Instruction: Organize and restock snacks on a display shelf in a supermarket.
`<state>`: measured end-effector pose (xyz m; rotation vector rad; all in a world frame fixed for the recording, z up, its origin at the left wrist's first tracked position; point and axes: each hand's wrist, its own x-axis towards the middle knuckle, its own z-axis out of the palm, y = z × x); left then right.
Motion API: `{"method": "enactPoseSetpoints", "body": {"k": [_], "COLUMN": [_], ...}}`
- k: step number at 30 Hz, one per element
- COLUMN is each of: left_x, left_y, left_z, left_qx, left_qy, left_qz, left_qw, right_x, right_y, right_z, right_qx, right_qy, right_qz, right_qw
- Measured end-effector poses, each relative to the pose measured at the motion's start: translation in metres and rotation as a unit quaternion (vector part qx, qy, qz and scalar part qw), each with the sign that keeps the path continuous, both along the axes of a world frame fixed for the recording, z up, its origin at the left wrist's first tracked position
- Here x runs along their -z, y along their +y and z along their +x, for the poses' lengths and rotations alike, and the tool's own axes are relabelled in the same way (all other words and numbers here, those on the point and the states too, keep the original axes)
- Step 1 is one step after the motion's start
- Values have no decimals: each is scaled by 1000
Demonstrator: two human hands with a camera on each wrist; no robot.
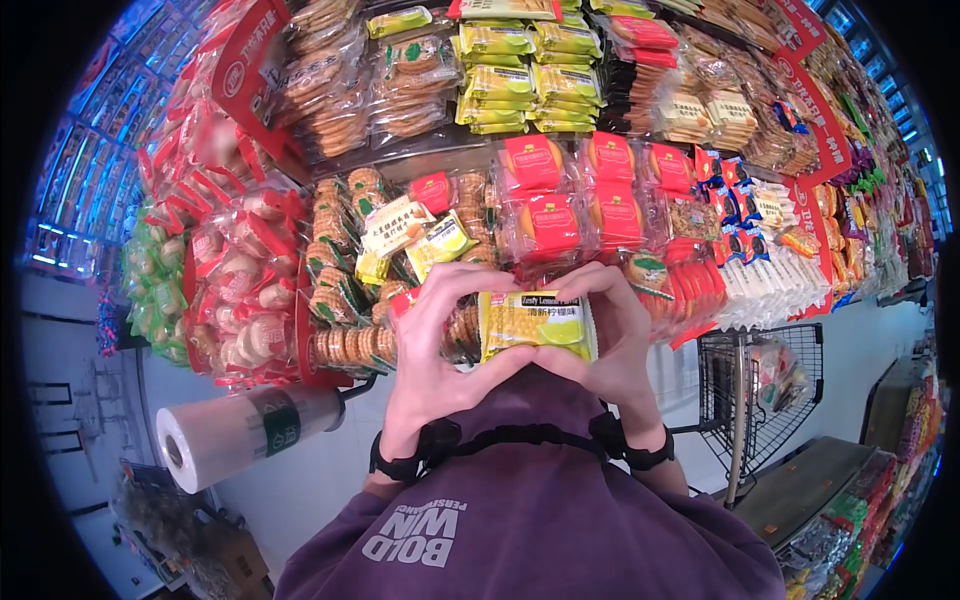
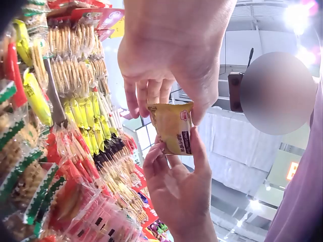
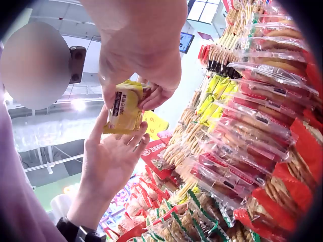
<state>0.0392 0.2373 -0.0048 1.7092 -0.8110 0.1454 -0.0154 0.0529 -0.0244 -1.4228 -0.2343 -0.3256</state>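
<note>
Yellow packet [image 1: 535, 325] held, biscuits [image 1: 328, 258] beyond, roll [image 1: 225, 435] at left.

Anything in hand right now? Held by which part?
Yes: a yellow, rectangular plastic-film packet with lemon print. The left hand grips its left end, the right hand its right, thumbs along the shirt-side edge.

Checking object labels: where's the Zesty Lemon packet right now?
In the head view, the yellow lemon packet is just right of centre, held between the left hand and right hand, with red-labelled packs above it and the purple shirt below.
</note>
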Motion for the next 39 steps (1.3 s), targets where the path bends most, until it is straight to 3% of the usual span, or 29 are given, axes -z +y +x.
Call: {"method": "enactPoseSetpoints", "body": {"k": [4,8,14,15,19,22,25,28,29,32,35,39], "left_x": [0,11,12,11,4,3,4,6,7,11,11,15], "left_y": [11,20,16,15,9,8,10,9,11,11,15,15], "left_z": [-2,0,-4,-5,-8,-8,-10,-10,-10,-13,-13,-17], "left_qx": [5,-4,-39,-44,-47,-66,-92,-88,-79,-75,-64,-57], "left_qy": [57,-11,13,5,-3,-18,22,96,107,115,66,54], "left_qz": [-45,-1,-73,-89,-93,-59,-19,8,23,18,64,85], "left_qw": [997,1000,996,995,995,996,995,991,991,990,994,993], "right_x": [3,6,21,21,33,23,16,10,6,8,6,-8], "right_y": [3,5,19,19,28,34,23,19,21,28,33,40], "right_z": [2,4,0,-1,-2,-2,4,7,8,12,13,10], "right_qx": [23,45,-56,-80,-191,-134,-119,6,29,96,168,186], "right_qy": [15,45,142,166,147,188,216,193,199,54,-61,-105], "right_qz": [47,38,120,83,294,312,275,104,134,8,-160,-233], "right_qw": [999,997,981,979,925,922,929,976,970,994,971,949]}}
